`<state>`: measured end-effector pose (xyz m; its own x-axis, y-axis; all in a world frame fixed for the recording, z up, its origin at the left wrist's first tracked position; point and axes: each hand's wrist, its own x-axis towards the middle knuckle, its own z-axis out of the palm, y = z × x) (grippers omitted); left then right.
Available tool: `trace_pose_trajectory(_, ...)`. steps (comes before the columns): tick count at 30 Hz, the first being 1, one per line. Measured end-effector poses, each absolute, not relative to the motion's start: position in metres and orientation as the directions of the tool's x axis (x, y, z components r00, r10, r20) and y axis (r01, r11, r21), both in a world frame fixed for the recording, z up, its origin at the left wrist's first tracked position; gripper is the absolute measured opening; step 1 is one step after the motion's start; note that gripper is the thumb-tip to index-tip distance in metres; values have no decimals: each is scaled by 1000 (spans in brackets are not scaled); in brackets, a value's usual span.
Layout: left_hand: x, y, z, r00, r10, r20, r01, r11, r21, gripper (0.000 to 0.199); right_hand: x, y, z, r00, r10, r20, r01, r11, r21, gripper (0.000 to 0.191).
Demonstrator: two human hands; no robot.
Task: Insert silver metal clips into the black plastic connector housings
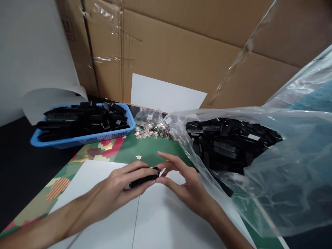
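Observation:
Above the white paper, my left hand point(124, 183) is wrapped round a black plastic part point(144, 180), with its fingers on top and the thumb below. My right hand point(181, 176) meets the right end of that part with its thumb and a fingertip, its index finger raised. Whether something small sits between these right fingertips is too small to tell. A single small metal piece point(138, 157) lies on the green surface beyond my left hand. Farther back is a pile of small shiny metal pieces point(147, 132), partly under clear plastic.
A blue basket point(77, 140) full of black parts stands at the back left. On the right, an open clear plastic bag point(275, 183) holds many black parts point(228, 141). Cardboard point(176, 52) rises behind, with a white sheet point(166, 93) against it.

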<state>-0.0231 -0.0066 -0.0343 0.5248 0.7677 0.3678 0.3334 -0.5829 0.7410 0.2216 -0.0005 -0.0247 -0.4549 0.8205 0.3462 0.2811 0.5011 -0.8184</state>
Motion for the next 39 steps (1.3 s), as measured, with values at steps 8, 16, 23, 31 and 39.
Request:
trace_pose_trajectory(8, -20, -5, -25, 472, 855, 216, 285, -380, 880, 27, 216, -1, -38, -443, 804, 397, 260, 539, -801, 55)
trace_pose_trajectory(16, -18, 6, -29, 333, 943, -14, 181, -49, 982, 33, 197, -7, -47, -441, 618, 651, 466, 777, -423, 50)
trace_pose_trajectory(23, -41, 33, -13, 407, 913, 9, 139, -72, 988, 33, 189, 22, -32, -392, 803, 449, 281, 569, -773, 20)
trace_pose_trajectory(31, -59, 47, -8, 202, 970, -134, -135, 163, 977, 52, 182, 41, -44, -593, 770, 235, 614, 621, -486, 57)
trace_pose_trajectory(39, -49, 49, -22, 219, 974, -54, -188, 97, 977, 41, 175, 38, -63, -606, 697, 384, 661, 709, -243, 40)
